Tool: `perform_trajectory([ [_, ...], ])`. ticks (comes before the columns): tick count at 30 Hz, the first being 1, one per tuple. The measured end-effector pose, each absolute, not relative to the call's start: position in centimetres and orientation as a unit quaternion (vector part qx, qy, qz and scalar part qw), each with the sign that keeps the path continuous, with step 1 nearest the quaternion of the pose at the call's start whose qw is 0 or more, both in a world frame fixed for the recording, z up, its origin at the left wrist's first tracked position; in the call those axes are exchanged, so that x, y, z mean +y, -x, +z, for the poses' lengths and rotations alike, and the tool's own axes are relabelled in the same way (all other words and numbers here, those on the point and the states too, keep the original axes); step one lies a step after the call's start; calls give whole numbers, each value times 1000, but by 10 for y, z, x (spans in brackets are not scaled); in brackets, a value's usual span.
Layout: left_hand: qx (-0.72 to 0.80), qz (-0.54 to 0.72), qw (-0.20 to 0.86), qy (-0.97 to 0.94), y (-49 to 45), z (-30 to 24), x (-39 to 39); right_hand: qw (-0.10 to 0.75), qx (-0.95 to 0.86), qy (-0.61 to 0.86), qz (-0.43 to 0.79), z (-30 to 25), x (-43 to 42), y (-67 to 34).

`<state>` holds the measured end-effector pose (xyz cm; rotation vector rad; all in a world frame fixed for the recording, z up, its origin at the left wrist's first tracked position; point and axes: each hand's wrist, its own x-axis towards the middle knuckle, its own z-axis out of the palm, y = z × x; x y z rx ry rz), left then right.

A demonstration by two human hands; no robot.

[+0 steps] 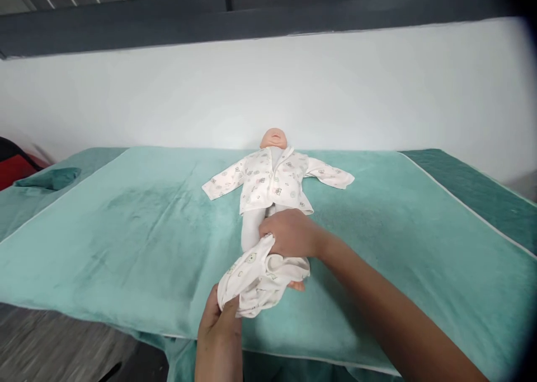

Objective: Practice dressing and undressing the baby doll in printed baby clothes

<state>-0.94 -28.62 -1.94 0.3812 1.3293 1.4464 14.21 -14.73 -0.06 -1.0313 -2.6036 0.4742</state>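
A baby doll (274, 138) lies on its back, wearing a white printed jacket (272, 180) with its sleeves spread sideways. Bunched around the doll's lower legs is a pair of white printed baby pants (255, 276). My left hand (220, 315) grips the lower end of the pants at the near side. Higher up, my right hand (291, 234) is closed on the upper edge of the pants, over one of the doll's legs. One white leg (251, 228) shows beside it, and a small foot (296, 286) sticks out below the cloth.
The doll rests on a green padded bed cover (138, 220) with pale seams. Behind it stands a white wall (188, 91) below a dark window frame (251, 24). A red and black item (17, 166) is at the far left. Grey floor (62, 343) shows at lower left.
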Motion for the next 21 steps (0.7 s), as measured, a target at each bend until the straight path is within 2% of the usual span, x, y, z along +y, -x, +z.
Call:
perform_trajectory([
  [7,519,601,589,-149,11,-20,-281,156,-903,364,167,-4,-151,-145],
  [12,478,609,614,-152,12,-27,-273,208,-875,387,202,-8,-153,-148],
  [21,439,540,698,-170,32,-39,-258,222,-884,343,226,-8,-153,-151],
])
